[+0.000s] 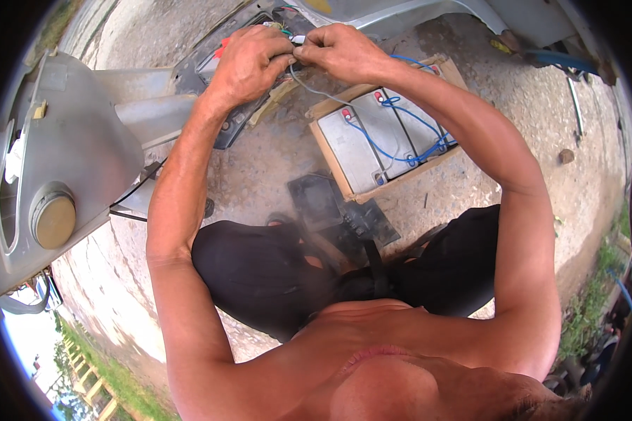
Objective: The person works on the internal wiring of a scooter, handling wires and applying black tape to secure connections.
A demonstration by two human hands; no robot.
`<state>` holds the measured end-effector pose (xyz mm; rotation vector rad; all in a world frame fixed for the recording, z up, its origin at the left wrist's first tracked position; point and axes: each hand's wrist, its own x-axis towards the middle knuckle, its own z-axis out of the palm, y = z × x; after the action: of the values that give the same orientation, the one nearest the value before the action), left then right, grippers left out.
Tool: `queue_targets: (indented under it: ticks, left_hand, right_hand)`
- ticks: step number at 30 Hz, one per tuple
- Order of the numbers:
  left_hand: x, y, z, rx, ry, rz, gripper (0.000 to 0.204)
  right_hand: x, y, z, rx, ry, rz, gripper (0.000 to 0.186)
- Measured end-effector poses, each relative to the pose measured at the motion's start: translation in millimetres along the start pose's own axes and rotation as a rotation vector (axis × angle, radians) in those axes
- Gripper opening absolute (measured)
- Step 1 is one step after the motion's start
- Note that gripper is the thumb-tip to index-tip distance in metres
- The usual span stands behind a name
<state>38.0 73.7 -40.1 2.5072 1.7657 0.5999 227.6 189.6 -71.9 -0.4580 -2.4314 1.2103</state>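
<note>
Both the left hand (249,59) and right hand (340,50) have fingers pinched together on thin wires (295,41) at twelve o'clock, above the grey batteries (383,137) at one o'clock, so bare ends touching could probably short and spark.

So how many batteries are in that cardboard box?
3 batteries, side by side in the box: left, middle, right. Wires partly cover them; none seem hidden.

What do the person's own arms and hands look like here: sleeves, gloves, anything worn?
Both arms are bare from shoulder to fingertips: no sleeves, no gloves. The left hand and right hand show no rings, and no watch or band shows at either wrist. The forearms look lean and sinewy. Below them, dark trousers cover the knees.
</note>
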Motion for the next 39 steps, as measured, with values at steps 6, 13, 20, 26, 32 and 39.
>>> queue_targets:
  ticks: [6, 13, 20, 26, 32, 39]
  left_hand:
    - [4.1, 4.3, 0.1, 0.064, 0.069, 0.041, 0.016]
    - [-1.7, -0.1, -7.5, -0.033, -0.049, -0.041, 0.015]
    - [-0.7, 0.5, -8.6, -0.135, -0.064, -0.090, 0.017]
    - [2.3, 2.1, -5.5, -0.134, -0.046, -0.082, 0.016]
    - [-1.9, 1.8, -1.7, 0.073, 0.062, 0.018, 0.015]
    - [-1.0, 2.3, -7.4, -0.013, -0.025, -0.070, 0.016]
  right_hand:
    - [-3.2, 2.0, 9.5, 1.299, -0.195, 0.764, 0.030]
    - [-16.1, -0.6, -15.1, -0.403, 0.142, -0.259, 0.034]
    - [-1.5, 6.8, -10.0, -0.607, 0.188, -0.569, 0.022]
    - [-1.7, 4.2, 9.4, 0.040, 0.066, -0.010, 0.020]
    - [-3.8, -13.2, 20.3, 1.184, -0.077, 0.750, 0.029]
    - [-15.5, 8.9, -12.2, -0.449, 0.170, -0.307, 0.030]
